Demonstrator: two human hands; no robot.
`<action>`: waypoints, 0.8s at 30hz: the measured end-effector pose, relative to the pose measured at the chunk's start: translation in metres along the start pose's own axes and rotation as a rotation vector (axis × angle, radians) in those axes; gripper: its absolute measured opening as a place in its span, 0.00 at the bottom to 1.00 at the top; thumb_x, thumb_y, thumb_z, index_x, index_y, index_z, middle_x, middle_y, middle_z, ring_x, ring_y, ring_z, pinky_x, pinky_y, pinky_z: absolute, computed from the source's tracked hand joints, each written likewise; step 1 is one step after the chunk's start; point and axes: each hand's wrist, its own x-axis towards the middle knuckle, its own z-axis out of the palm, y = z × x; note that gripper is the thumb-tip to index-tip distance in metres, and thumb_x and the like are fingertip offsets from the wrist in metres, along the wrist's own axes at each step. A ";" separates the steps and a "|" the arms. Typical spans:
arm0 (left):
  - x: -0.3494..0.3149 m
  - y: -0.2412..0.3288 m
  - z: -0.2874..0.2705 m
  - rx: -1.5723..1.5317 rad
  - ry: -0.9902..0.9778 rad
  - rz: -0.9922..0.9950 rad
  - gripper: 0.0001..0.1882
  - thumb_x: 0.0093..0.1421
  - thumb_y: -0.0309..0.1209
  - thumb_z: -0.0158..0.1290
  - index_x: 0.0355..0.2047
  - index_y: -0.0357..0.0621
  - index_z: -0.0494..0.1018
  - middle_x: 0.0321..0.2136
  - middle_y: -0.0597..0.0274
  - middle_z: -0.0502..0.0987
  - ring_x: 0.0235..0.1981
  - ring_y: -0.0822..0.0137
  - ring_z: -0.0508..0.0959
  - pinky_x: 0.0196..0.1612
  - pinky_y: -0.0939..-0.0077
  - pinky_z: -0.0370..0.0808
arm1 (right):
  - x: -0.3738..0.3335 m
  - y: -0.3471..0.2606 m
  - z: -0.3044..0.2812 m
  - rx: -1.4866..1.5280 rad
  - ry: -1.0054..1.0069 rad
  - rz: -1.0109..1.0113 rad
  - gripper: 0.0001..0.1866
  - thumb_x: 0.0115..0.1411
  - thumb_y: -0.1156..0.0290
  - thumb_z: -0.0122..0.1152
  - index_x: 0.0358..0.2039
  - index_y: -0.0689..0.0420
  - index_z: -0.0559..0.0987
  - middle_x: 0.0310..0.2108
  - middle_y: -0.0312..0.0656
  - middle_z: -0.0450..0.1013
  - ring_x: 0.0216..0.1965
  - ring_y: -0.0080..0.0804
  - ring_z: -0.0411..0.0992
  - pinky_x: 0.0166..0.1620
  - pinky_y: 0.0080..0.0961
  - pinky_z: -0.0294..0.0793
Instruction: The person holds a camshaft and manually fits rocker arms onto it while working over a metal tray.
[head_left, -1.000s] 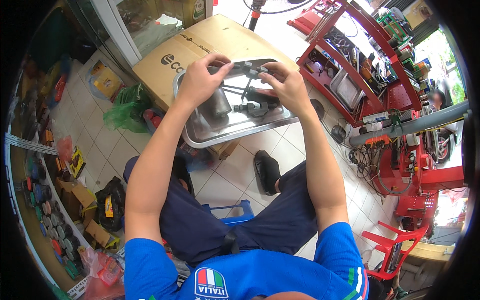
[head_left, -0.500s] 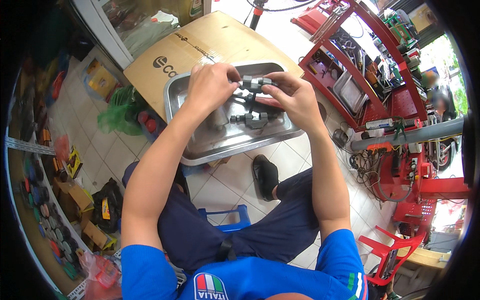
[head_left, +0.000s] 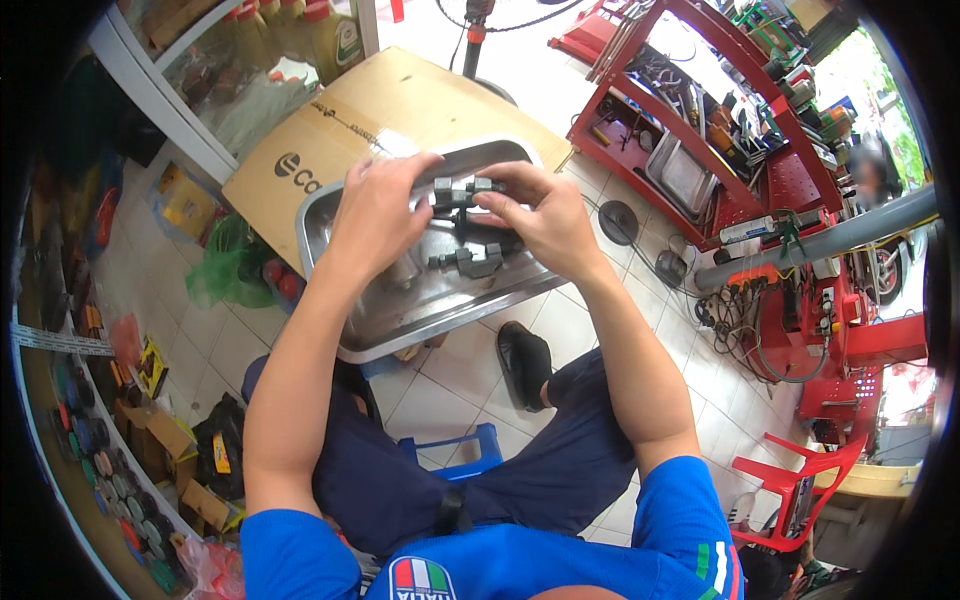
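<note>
Above the metal tray, my two hands have a dark metal clamp-like tool with blocky jaws and a hex bolt end between them. My right hand pinches its right end between thumb and fingers. At its left end, the fingers of my left hand are bent close to the tool; their tips partly hide behind the hand. A second, similar dark metal clamp-like tool lies in the tray just below. Beside my left hand, a grey cylindrical part rests in the tray.
The tray stands on a cardboard box. A red tool cart full of tools is at the far right, with cables below it. A blue stool is beneath me. Green netting lies left of the box.
The whole view has shifted, so tray and box appear further left, the tray also lower. Both hands stay at the clamp-like tool, with the left fingers slightly more extended over the tray.
</note>
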 end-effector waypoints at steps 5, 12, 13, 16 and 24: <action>-0.008 0.020 -0.025 -0.523 -0.050 -0.030 0.19 0.58 0.26 0.64 0.51 0.39 0.78 0.45 0.55 0.83 0.47 0.64 0.82 0.53 0.72 0.76 | 0.000 0.007 0.004 -0.103 0.018 -0.079 0.16 0.62 0.71 0.68 0.48 0.64 0.81 0.40 0.44 0.82 0.41 0.26 0.79 0.44 0.24 0.79; -0.019 0.023 -0.028 -0.516 0.002 -0.147 0.14 0.59 0.25 0.64 0.46 0.40 0.81 0.41 0.58 0.85 0.40 0.68 0.82 0.46 0.75 0.77 | -0.001 -0.013 -0.007 -0.153 -0.001 -0.140 0.18 0.58 0.73 0.72 0.48 0.62 0.81 0.43 0.41 0.80 0.43 0.27 0.79 0.49 0.26 0.81; -0.020 0.023 -0.027 -0.523 -0.001 -0.166 0.14 0.59 0.25 0.64 0.46 0.40 0.81 0.41 0.58 0.85 0.40 0.68 0.82 0.47 0.74 0.76 | -0.001 -0.015 -0.011 -0.154 0.002 -0.156 0.17 0.58 0.74 0.72 0.47 0.62 0.81 0.43 0.41 0.80 0.43 0.27 0.79 0.49 0.26 0.81; -0.020 0.024 -0.027 -0.532 -0.008 -0.178 0.14 0.59 0.25 0.64 0.46 0.41 0.81 0.41 0.60 0.85 0.41 0.68 0.82 0.48 0.73 0.76 | -0.003 -0.021 -0.014 -0.122 -0.029 -0.063 0.15 0.58 0.77 0.70 0.46 0.63 0.81 0.43 0.42 0.80 0.44 0.26 0.78 0.46 0.24 0.83; -0.016 0.026 -0.024 -0.529 -0.017 -0.127 0.14 0.59 0.24 0.64 0.46 0.41 0.81 0.41 0.60 0.85 0.42 0.68 0.83 0.48 0.73 0.77 | -0.004 -0.024 -0.013 -0.167 -0.065 -0.040 0.18 0.60 0.73 0.70 0.49 0.64 0.79 0.42 0.43 0.79 0.42 0.26 0.78 0.45 0.25 0.81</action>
